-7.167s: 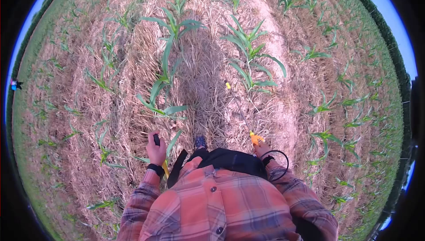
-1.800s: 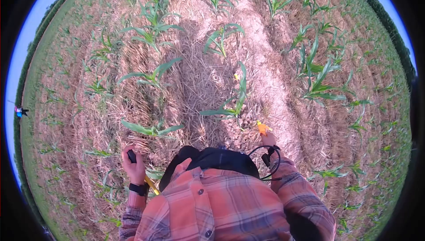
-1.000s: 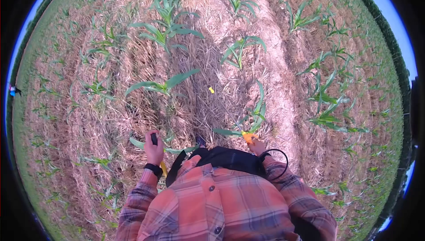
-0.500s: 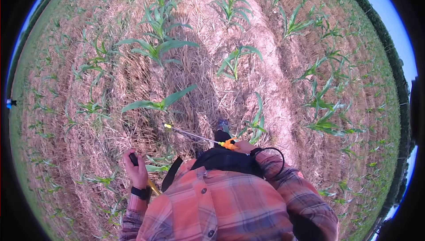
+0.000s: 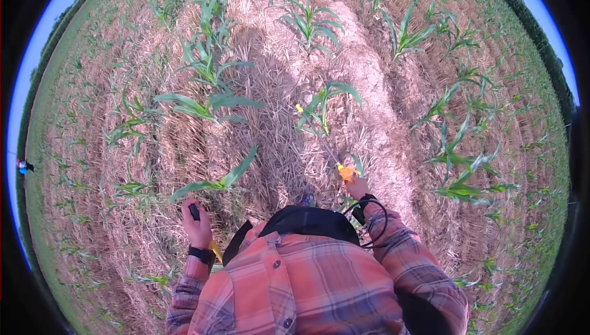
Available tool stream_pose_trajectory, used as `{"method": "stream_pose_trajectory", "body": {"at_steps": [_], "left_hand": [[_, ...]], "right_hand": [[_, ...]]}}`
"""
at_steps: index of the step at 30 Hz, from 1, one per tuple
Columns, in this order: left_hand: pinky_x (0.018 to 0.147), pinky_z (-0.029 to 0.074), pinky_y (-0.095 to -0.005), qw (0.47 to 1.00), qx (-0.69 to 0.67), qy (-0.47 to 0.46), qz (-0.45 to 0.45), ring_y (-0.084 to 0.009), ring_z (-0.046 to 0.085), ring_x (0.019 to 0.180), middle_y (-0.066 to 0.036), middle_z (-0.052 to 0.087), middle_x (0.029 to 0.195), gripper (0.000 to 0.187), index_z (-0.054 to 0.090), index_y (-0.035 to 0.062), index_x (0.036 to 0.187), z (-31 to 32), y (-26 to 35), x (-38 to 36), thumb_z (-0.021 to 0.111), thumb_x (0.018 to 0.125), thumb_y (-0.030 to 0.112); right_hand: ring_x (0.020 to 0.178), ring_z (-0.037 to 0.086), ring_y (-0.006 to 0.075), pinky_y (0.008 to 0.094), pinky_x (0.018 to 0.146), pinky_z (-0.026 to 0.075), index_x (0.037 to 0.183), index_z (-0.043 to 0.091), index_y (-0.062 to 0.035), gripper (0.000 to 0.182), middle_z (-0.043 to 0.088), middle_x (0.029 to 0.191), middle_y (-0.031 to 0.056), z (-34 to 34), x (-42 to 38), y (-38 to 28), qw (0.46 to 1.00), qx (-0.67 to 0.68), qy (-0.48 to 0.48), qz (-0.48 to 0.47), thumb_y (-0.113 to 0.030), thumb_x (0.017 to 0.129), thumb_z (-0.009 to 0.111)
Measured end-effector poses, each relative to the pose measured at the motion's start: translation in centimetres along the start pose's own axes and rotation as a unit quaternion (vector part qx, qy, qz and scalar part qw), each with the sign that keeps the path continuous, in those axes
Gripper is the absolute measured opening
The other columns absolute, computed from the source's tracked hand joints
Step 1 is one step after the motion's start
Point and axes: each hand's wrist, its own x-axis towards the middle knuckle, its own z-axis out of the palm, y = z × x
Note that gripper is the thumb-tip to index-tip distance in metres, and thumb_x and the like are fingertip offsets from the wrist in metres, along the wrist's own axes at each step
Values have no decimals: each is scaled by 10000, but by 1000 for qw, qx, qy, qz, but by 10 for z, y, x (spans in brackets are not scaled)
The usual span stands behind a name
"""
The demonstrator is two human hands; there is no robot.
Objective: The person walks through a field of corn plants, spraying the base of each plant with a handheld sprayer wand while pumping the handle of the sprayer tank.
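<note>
R hand (image 5: 356,187) clasps orange plastic wand grip (image 5: 346,173), below green leafy plant (image 5: 324,107). Yellow nozzle (image 5: 299,108) just swung fr plant's lower L, so now near it. L hand (image 5: 197,230) clenches blk bar (image 5: 194,212), plant's lower L.

Wand (image 5: 330,152) in right hand (image 5: 356,187), handle (image 5: 194,212) in left hand (image 5: 197,229), plants (image 5: 324,110) ahead.

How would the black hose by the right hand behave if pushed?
The black hose would probably flex and spring back, since it curves in a smooth loop. Being thin, it looks light. Its open loop might snag.
</note>
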Motion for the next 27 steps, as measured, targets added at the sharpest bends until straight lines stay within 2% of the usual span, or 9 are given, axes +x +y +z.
{"method": "stream_pose_trajectory", "body": {"at_steps": [2, 3, 6, 10, 14, 16, 21, 25, 27], "left_hand": [[483, 337, -207, 998, -22, -16, -64, -70, 389, 554, -11, 416, 704, 188, 436, 55, 915, 0, 5, 11, 474, 740, -7], [496, 299, -185, 998, -2, 19, 64, -47, 329, 560, 17, 394, 719, 221, 436, 60, 952, 2, 8, 17, 463, 748, -21], [576, 342, -196, 998, -53, 29, -12, -85, 377, 643, -41, 428, 861, 199, 439, 32, 927, -25, 21, 12, 471, 742, -35], [544, 316, -166, 984, -163, 46, -53, -40, 356, 610, -4, 408, 763, 200, 438, 42, 936, -43, 58, 20, 461, 755, -39], [526, 316, -188, 997, -54, 1, -46, -50, 354, 603, -9, 418, 733, 199, 433, 52, 942, 3, 20, 67, 465, 759, -19], [514, 331, -218, 999, -37, -31, -7, -82, 379, 583, -17, 412, 677, 205, 445, 60, 930, 45, -34, 93, 478, 739, -7], [469, 325, -235, 999, -22, -36, 25, -91, 369, 512, -10, 387, 586, 210, 455, 66, 927, 84, -46, 154, 501, 725, 28], [470, 330, -239, 994, -47, -66, -70, -92, 375, 512, -13, 394, 581, 199, 463, 68, 920, 81, -47, 187, 500, 728, 33], [471, 334, -237, 997, -30, -62, -24, -86, 381, 508, -3, 397, 578, 200, 462, 71, 921, 73, -40, 206, 495, 730, 24]], "right_hand": [[416, 512, 151, 300, 403, 406, 686, 565, -31, 293, 532, 516, 80, -18, 16, 2, 998, 22, 18, 61, -316, 740, 523], [406, 501, 145, 297, 383, 398, 698, 559, -32, 277, 531, 523, 71, -25, 27, 12, 993, 62, 36, 93, -301, 750, 518], [379, 462, 123, 267, 324, 367, 759, 532, -30, 240, 518, 541, 48, -62, 38, -2, 969, 164, 30, 183, -269, 762, 517], [357, 423, 108, 252, 295, 334, 789, 506, -32, 203, 486, 537, 43, -82, 55, 4, 913, 281, 119, 270, -234, 777, 495], [344, 409, 114, 253, 289, 319, 794, 482, -39, 194, 464, 521, 43, -86, 72, 1, 886, 318, 141, 308, -233, 789, 496], [344, 409, 115, 253, 288, 316, 787, 481, -38, 200, 462, 518, 43, -85, 73, -20, 889, 312, 130, 309, -237, 789, 502], [352, 419, 104, 247, 305, 335, 770, 493, -30, 227, 467, 515, 28, -57, 92, -67, 939, 202, 62, 272, -256, 790, 498], [371, 449, 120, 268, 327, 342, 752, 538, -40, 239, 503, 547, 43, -19, 110, -98, 964, 181, 24, 193, -273, 779, 498], [459, 519, 210, 337, 423, 390, 739, 547, -36, 293, 550, 611, 104, -3, 120, -112, 997, -36, -14, 67, -326, 754, 504]]}}
